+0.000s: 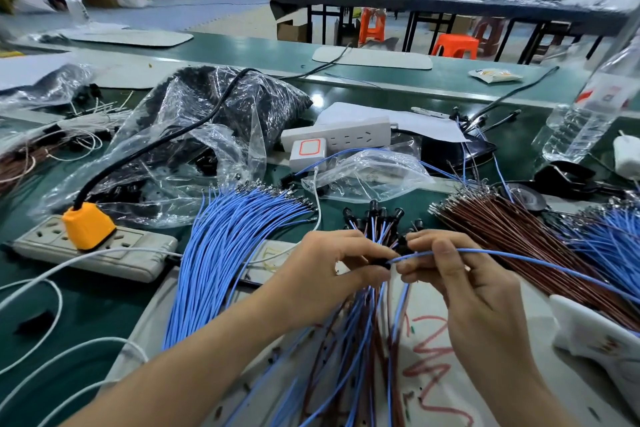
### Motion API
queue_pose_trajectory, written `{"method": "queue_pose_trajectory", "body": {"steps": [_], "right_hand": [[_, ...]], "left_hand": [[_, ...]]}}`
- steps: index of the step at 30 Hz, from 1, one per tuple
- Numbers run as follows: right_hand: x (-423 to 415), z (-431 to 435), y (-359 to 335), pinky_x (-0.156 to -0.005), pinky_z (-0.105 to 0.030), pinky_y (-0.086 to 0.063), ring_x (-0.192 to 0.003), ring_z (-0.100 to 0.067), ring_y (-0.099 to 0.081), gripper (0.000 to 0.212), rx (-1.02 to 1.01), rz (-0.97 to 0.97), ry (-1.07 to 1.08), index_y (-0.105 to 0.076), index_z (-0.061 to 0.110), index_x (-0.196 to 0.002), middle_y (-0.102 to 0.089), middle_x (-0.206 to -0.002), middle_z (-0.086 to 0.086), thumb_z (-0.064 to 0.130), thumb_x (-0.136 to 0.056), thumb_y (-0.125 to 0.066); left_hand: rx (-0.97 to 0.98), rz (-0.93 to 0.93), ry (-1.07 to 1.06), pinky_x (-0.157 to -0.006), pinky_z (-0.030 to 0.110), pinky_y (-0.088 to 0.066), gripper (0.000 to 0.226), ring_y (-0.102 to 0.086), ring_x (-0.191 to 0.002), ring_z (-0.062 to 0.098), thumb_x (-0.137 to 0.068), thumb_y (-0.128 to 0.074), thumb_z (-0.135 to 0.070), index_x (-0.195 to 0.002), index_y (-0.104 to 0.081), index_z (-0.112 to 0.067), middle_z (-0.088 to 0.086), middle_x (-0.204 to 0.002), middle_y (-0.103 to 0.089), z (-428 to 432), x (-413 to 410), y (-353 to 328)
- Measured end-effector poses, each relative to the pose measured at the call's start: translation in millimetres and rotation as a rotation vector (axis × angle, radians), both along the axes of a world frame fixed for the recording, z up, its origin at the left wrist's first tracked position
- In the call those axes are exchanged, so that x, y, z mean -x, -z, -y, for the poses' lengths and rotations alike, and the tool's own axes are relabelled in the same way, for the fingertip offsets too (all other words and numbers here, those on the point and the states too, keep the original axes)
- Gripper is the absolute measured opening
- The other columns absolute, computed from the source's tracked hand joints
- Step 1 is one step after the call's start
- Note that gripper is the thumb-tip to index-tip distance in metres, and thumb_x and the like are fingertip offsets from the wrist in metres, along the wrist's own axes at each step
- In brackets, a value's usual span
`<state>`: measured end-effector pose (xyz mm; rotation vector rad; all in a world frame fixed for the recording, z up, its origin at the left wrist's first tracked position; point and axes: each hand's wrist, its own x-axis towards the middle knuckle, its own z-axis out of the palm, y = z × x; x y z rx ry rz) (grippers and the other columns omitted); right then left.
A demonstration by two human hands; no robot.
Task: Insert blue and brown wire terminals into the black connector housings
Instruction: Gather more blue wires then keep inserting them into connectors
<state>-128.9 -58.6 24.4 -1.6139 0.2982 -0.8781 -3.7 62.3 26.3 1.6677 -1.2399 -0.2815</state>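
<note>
Fingers (414,269) of the right hand (460,284) pinch a blue wire (519,258) near its tip, the left hand (332,263) clamps a housing (381,262) just below the bundle (377,218); the wire looks light and limp, best held close to that tip

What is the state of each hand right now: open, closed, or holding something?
Left hand: closed, pinching a black connector housing.
Right hand: closed, pinching a blue wire whose end is at that housing.
</note>
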Motion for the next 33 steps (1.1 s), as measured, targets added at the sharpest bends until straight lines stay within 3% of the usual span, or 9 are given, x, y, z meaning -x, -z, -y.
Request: {"method": "queue_pose_trajectory", "body": {"steps": [3,5,8,22,26,31,33], "right_hand": [[0.0,1.7,1.8,-0.066,-0.022,-0.055,-0.065,-0.015,-0.070,0.021,0.073,-0.083,0.065,-0.065,0.015,-0.086,-0.072,-0.073,-0.004,0.034,-0.085,-0.055],[0.6,1.9,2.4,-0.063,-0.019,-0.054,-0.062,-0.012,-0.069,0.015,0.105,-0.096,0.081,-0.064,0.018,-0.081,-0.071,-0.069,-0.001,0.032,-0.083,-0.058],[1.1,0.1,2.6,-0.061,-0.017,-0.053,-0.060,-0.012,-0.068,0.014,0.141,-0.092,0.090,-0.064,0.019,-0.075,-0.070,-0.068,-0.001,0.028,-0.084,-0.060],[-0.6,-11.8,3.3,-0.056,-0.016,-0.049,-0.054,-0.013,-0.065,0.014,0.099,-0.135,-0.022,-0.067,0.016,-0.070,-0.067,-0.064,-0.006,0.028,-0.077,-0.063],[-0.5,-10.0,4.8,-0.057,-0.021,-0.050,-0.056,-0.013,-0.064,0.026,0.131,-0.195,-0.029,-0.066,0.015,-0.066,-0.064,-0.064,-0.005,0.036,-0.081,-0.059],[-0.9,-4.3,4.4,-0.063,-0.042,-0.052,-0.058,-0.021,-0.065,0.036,0.054,-0.229,-0.042,-0.066,0.014,-0.071,-0.065,-0.062,-0.011,0.046,-0.081,-0.054],[-0.7,-2.5,3.6,-0.063,-0.044,-0.052,-0.058,-0.022,-0.065,0.034,0.060,-0.231,-0.056,-0.065,0.015,-0.072,-0.064,-0.063,-0.012,0.047,-0.080,-0.056]], "left_hand": [[0.036,-0.121,-0.015,-0.077,0.018,-0.050,0.026,-0.063,-0.073,0.005,-0.080,-0.074,-0.014,-0.100,-0.067,-0.029,-0.015,-0.078,-0.065,-1.2,-0.3,-0.2],[0.052,-0.176,-0.013,-0.078,0.022,-0.050,0.022,-0.062,-0.074,0.007,-0.078,-0.074,-0.016,-0.093,-0.061,-0.026,-0.015,-0.078,-0.064,-1.7,-0.7,0.3],[0.035,-0.164,0.010,-0.076,0.024,-0.050,0.020,-0.061,-0.074,0.011,-0.078,-0.076,-0.017,-0.088,-0.058,-0.018,-0.009,-0.079,-0.064,-2.4,-0.6,0.9],[0.035,-0.105,0.055,-0.071,0.031,-0.052,0.025,-0.059,-0.069,0.013,-0.076,-0.077,-0.018,-0.079,-0.053,-0.026,-0.006,-0.076,-0.063,-2.8,3.8,-2.1],[0.051,-0.106,0.021,-0.072,0.043,-0.051,0.028,-0.058,-0.071,0.025,-0.073,-0.077,-0.022,-0.072,-0.051,-0.032,0.007,-0.078,-0.066,-2.5,4.5,-3.8],[0.044,-0.175,0.103,-0.088,0.036,-0.053,0.022,-0.068,-0.088,0.022,-0.078,-0.070,-0.001,-0.082,-0.060,-0.020,0.001,-0.100,-0.070,-2.7,5.4,-2.2],[0.054,-0.197,0.132,-0.088,0.036,-0.054,0.021,-0.069,-0.091,0.023,-0.080,-0.063,0.005,-0.085,-0.060,-0.016,0.003,-0.107,-0.068,-1.7,5.6,-1.5]]}}
